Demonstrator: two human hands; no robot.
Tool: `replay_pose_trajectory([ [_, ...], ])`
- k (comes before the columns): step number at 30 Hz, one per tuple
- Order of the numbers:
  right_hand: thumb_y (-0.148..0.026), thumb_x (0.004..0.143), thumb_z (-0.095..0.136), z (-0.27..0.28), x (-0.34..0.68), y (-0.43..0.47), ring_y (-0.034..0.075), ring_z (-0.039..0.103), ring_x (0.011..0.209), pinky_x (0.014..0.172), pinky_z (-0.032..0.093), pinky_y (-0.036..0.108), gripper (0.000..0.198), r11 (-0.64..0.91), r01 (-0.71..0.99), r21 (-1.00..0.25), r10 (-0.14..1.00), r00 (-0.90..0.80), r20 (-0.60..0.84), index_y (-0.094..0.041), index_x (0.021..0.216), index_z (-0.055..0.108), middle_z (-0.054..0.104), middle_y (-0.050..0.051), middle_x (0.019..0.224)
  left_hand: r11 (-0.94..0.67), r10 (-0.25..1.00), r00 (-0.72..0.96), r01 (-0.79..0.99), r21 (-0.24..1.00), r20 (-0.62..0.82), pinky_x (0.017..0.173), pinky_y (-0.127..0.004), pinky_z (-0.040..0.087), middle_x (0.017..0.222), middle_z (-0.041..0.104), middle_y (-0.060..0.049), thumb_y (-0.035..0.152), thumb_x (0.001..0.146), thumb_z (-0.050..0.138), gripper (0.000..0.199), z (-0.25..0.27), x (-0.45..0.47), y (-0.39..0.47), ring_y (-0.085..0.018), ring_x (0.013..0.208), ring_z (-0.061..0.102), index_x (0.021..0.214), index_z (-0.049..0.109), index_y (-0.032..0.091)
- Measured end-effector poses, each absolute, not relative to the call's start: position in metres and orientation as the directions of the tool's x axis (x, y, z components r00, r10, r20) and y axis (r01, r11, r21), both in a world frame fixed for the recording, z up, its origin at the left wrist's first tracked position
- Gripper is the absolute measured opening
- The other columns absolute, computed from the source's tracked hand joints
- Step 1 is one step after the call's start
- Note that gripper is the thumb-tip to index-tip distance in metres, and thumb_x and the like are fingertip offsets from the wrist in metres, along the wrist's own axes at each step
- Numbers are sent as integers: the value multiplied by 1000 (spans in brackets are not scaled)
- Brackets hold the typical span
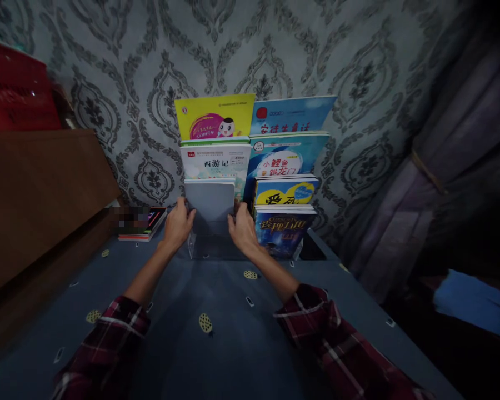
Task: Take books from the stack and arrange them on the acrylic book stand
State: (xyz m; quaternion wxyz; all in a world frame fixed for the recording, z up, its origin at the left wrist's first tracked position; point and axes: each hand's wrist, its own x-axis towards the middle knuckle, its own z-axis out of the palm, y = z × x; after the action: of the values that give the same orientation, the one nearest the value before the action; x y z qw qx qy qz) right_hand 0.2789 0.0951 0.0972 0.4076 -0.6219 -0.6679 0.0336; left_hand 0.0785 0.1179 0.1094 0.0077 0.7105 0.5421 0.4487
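At centre frame we grip the grey book (210,203) with left hand (177,223) and right hand (241,226), fingers clasping its 2 edges to keep it upright in the clear rack (200,247)

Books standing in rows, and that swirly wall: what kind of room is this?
Probably a room at home, maybe a bedroom or study. Children's books stand in a clear rack, with patterned wallpaper behind and a tied-back curtain beside.

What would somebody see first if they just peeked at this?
Probably the bright picture books stepped up in a clear stand against the patterned wall. Right in front, the left hand and right hand grip the sides of a plain grey book in the lowest left slot. Checked red sleeves frame the bottom.
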Motion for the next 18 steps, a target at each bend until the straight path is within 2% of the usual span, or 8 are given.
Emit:
replay_pose_trajectory([
  [8,-15,98,42,101,274,98,30,65,103,85,51,41,24,143,846,-514,854,157,496,-12,119,53,64,20,117,-265,824,18,895,358,567,84,-34,51,100,72,-11,26,97,55,24,118,83,114,-27,97,70,119,50,18],
  [13,-13,99,43,107,270,97,29,66,103,84,50,39,29,94,856,-508,858,189,477,-13,126,54,62,19,122,-254,819,17,907,336,573,79,-32,50,100,71,-9,25,96,56,20,119,85,112,-26,96,70,114,51,19],
  [18,-14,99,45,107,269,99,28,67,99,81,50,38,28,79,856,-511,854,206,478,-13,125,56,63,19,122,-235,812,-5,913,333,584,77,-32,49,98,70,-8,23,96,56,13,116,87,112,-26,95,69,107,51,20],
])
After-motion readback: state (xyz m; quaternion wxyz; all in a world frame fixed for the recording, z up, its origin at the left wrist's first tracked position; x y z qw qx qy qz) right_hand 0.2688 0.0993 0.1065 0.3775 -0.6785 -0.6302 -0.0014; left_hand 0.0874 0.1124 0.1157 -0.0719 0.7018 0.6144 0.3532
